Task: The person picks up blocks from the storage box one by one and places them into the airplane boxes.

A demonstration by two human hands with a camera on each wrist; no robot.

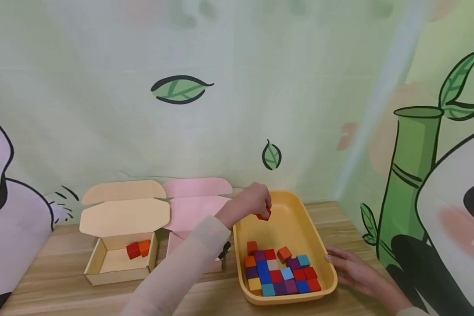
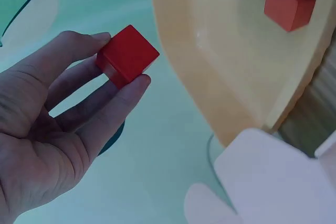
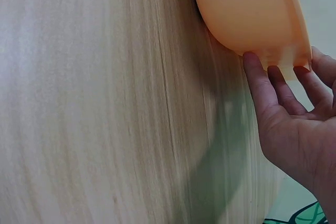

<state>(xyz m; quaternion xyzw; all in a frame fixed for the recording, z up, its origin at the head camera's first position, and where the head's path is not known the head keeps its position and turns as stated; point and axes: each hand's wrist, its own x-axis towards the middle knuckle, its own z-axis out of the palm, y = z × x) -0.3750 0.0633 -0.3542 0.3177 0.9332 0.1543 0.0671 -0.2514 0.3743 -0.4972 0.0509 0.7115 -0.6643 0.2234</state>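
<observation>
My left hand (image 1: 249, 202) is over the far left part of the yellow tray (image 1: 320, 239), pinching a red cube (image 2: 128, 56) between thumb and fingertips. The left wrist view shows that cube held clear of the tray wall. Many coloured cubes, among them a white cube (image 1: 273, 264) and a yellow cube (image 1: 254, 286), lie in the tray's near half. On the tray's right side, my right hand (image 1: 355, 270) touches the outer wall near the rim with extended fingertips (image 3: 253, 61).
Left of the tray stand two open-lidded boxes: a beige box (image 1: 118, 277) holding a red cube (image 1: 133, 250) and an orange cube (image 1: 144, 248), and a pink box (image 1: 197, 210) partly hidden by my left sleeve (image 1: 181, 272). A printed curtain (image 1: 237, 114) hangs behind the wooden table (image 3: 105, 103).
</observation>
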